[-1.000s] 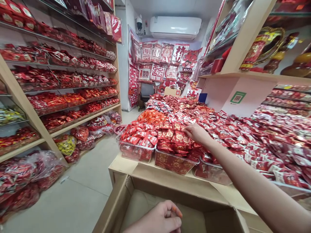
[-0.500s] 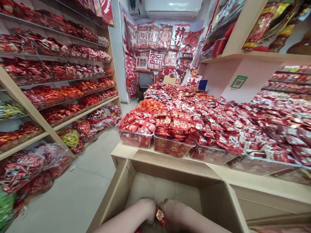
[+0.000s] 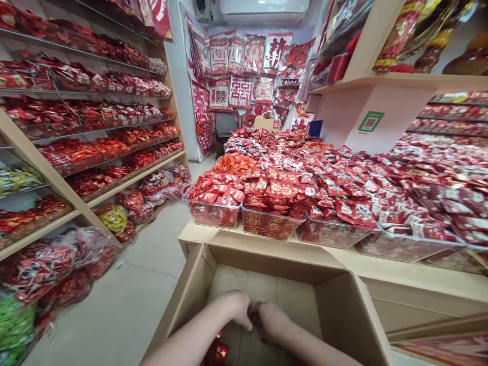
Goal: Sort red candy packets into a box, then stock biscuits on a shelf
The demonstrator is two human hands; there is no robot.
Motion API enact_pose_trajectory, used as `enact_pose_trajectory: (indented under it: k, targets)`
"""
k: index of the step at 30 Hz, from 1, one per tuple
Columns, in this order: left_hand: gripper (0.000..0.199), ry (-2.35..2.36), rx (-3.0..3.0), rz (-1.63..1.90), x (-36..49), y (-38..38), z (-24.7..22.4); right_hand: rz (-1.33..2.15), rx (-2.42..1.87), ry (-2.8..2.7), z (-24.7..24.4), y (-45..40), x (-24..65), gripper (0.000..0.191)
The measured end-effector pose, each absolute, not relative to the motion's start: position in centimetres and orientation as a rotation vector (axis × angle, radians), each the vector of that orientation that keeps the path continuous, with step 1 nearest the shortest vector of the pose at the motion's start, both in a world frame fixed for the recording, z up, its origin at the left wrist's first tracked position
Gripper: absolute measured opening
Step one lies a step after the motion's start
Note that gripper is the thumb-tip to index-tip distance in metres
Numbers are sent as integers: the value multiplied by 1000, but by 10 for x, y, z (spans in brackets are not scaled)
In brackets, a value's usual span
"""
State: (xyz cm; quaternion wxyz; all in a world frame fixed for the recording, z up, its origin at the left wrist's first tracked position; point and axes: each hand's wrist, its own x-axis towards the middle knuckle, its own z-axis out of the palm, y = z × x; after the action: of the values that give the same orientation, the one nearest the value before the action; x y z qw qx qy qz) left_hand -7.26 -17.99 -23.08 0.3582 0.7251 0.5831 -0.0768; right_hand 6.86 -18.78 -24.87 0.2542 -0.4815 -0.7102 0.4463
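Both my hands are low inside a cardboard box (image 3: 335,310), almost touching each other. My left hand (image 3: 238,307) has its fingers curled down and pressed together; whatever lies in them is hidden. Closed in a fist, my right hand (image 3: 270,321) grips a small red packet (image 3: 256,319), which shows only as a dark, blurred patch between the hands. Several shiny red packets (image 3: 220,349) lie at the box's near left, partly covered by my left forearm.
Beyond the box, a wooden counter (image 3: 236,239) bears clear plastic bins (image 3: 272,223) heaped with red packets. Shelves (image 3: 145,175) of packets line the left wall, with stuffed plastic bags (image 3: 64,264) on the floor below. Another open compartment (image 3: 419,305) is on the right.
The red packet that showed plainly between my hands is now mostly hidden. My hands have shifted slightly up and rightward, and red packets show more below my left forearm.
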Motion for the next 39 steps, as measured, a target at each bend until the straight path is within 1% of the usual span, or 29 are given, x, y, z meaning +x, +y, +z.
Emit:
enact_pose_trajectory:
  k: [2,4,5,6,9,11,15,17,20,23,26,30,33,35,39]
  targets:
    - [41,1469,1873,-68,-78,-180,-206,1231,-1291,-1955,-222,-176,80,21]
    - [36,1288,1870,223,-79,-181,-182,1330,-1227,-1931,-193,-167,91,12]
    - [31,1178,1837,365,-76,-182,-171,1456,-1174,-1846,-180,-164,96,13]
    - [30,1097,1769,481,-72,-182,-163,1538,-1122,-1747,-170,-162,100,17]
    - [35,1002,1510,642,-56,-182,-150,1601,-1025,-1451,-154,-163,107,26]
    - [37,962,1399,656,-48,-182,-150,1605,-1019,-1318,-154,-166,108,28]
    - [40,933,1296,639,-44,-183,-156,1732,-1044,-1215,-160,-169,110,28]
    - [40,990,1310,662,-45,-184,-159,1663,-1073,-1268,-162,-168,111,26]
    - [34,1039,1420,725,-45,-184,-162,1519,-1042,-1377,-165,-165,114,21]
    - [31,1046,1401,782,-44,-183,-161,1523,-1020,-1359,-168,-164,114,21]
    - [34,1049,1267,822,-41,-182,-156,1526,-1081,-1192,-166,-166,113,23]
    - [30,1027,1125,892,-37,-182,-150,1667,-1003,-901,-159,-168,111,23]
    - [30,1020,1032,896,-35,-182,-151,1742,-991,-799,-159,-168,111,24]
    - [32,1004,1024,881,-35,-183,-153,1728,-1005,-815,-162,-168,112,25]
    - [31,1073,1189,892,-39,-181,-155,1550,-1070,-1019,-168,-167,116,25]
